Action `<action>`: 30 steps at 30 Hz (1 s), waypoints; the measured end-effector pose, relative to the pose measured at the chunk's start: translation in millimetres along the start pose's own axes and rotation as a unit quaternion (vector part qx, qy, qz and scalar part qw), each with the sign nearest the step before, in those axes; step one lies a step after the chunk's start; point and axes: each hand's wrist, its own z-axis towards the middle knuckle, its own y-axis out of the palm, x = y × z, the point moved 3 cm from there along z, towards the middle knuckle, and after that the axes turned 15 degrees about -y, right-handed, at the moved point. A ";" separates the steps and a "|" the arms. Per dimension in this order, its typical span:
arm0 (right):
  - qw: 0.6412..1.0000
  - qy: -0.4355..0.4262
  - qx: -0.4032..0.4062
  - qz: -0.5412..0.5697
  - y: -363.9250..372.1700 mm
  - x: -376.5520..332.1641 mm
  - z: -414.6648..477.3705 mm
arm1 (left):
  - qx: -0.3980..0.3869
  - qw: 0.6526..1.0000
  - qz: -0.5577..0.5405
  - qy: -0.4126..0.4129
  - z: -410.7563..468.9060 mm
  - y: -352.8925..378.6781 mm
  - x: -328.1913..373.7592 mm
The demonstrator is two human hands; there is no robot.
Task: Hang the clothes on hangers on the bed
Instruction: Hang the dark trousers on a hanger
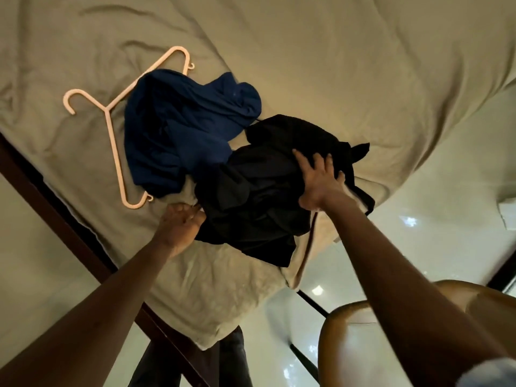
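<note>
A crumpled black garment (259, 196) lies near the bed's corner. My right hand (318, 180) rests on top of it with fingers spread. My left hand (181, 224) grips its left edge, fingers curled under the cloth. Beside it to the left lies a bunched dark blue garment (181, 129), touching the black one. A pale pink plastic hanger (111, 129) lies flat on the bed, its right part hidden under the blue garment and its hook pointing left.
The bed (335, 65) has a wrinkled beige cover and a dark wooden frame (42, 196) along its left edge. A tan rounded chair (349, 339) stands on the glossy floor at lower right. My legs show below the bed corner.
</note>
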 end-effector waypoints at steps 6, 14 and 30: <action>0.979 -0.085 0.071 -0.170 -9.7 4.7 -17.1 | -0.035 0.996 0.079 -0.021 -41.7 2.6 16.4; 0.933 -0.078 0.233 0.264 -81.4 -70.4 -169.5 | 0.077 0.986 0.005 0.147 -194.8 -27.1 64.7; 0.688 -0.207 0.255 0.647 -255.2 -182.9 -437.8 | 0.098 0.938 -0.047 0.328 -453.9 -76.8 154.8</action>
